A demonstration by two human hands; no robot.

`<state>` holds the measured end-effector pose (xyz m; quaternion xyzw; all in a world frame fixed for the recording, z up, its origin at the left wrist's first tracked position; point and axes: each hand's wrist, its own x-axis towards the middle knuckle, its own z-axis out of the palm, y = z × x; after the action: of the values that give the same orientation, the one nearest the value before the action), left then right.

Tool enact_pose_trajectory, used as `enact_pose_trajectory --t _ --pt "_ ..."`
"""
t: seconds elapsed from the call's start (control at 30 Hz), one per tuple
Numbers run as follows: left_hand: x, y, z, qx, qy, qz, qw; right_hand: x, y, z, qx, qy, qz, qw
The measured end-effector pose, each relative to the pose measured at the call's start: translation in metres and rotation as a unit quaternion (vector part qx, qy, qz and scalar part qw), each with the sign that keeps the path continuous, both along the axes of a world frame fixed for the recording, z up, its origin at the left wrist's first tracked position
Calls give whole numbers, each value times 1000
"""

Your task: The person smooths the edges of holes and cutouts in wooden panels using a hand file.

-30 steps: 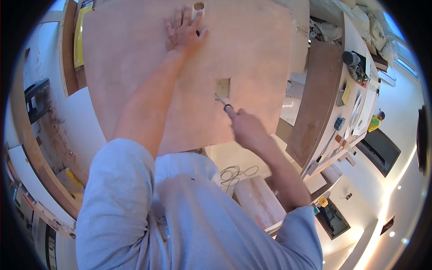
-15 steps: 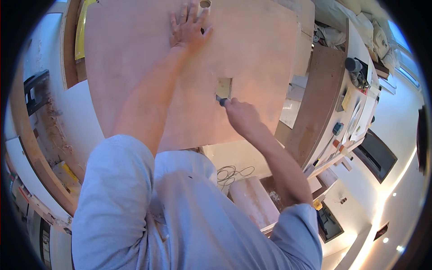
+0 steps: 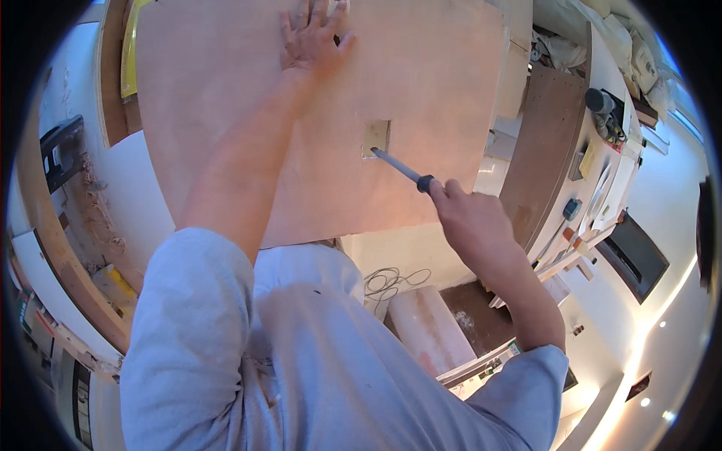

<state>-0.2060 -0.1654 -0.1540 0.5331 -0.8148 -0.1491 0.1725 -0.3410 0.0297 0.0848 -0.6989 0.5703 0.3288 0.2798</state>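
Observation:
A large pinkish wooden board (image 3: 210, 60) fills the upper middle of the view. My left hand (image 3: 312, 45) lies on its upper part with fingers spread, beside a small dark hole. My right hand (image 3: 470, 222) is closed around the handle of a long grey file-like tool (image 3: 402, 165). The tool's tip reaches into the lower left part of a rectangular cutout (image 3: 376, 131) in the board.
A brown plank (image 3: 530, 143) stands right of the board, next to a white ledge strewn with tools, a tape measure (image 3: 571, 209) and papers. A coiled cable (image 3: 387, 282) lies below the board. Left are wooden edging (image 3: 113, 98) and a yellow strip (image 3: 130, 52).
My right hand has moved right and down since half a second ago, drawing the tool back so more of its shaft shows. My left hand stays on the board.

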Motion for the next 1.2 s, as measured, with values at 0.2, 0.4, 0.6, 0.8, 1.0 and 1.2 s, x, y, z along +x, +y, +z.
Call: enact_pose_trajectory --t 0.2,0.4,0.6,0.8,1.0,1.2 --pt "-29 -1 9 -24 25 -18 999 -17 9 -79 -46 -24 -17 998" --pt "0 -8 8 -22 9 15 1000 2 -7 4 -28 -47 -54 997" --pt "-17 6 1 18 -14 -12 1000 8 22 -57 -88 -97 -72 989" --pt "-29 2 31 39 5 -14 999 11 39 -69 -74 -41 -78 993" --pt "0 -3 8 -19 -137 -6 990 12 25 12 -103 -54 -32 993" --pt "-28 -4 7 -17 -141 -36 989 -17 36 -84 -81 -18 -106 991"
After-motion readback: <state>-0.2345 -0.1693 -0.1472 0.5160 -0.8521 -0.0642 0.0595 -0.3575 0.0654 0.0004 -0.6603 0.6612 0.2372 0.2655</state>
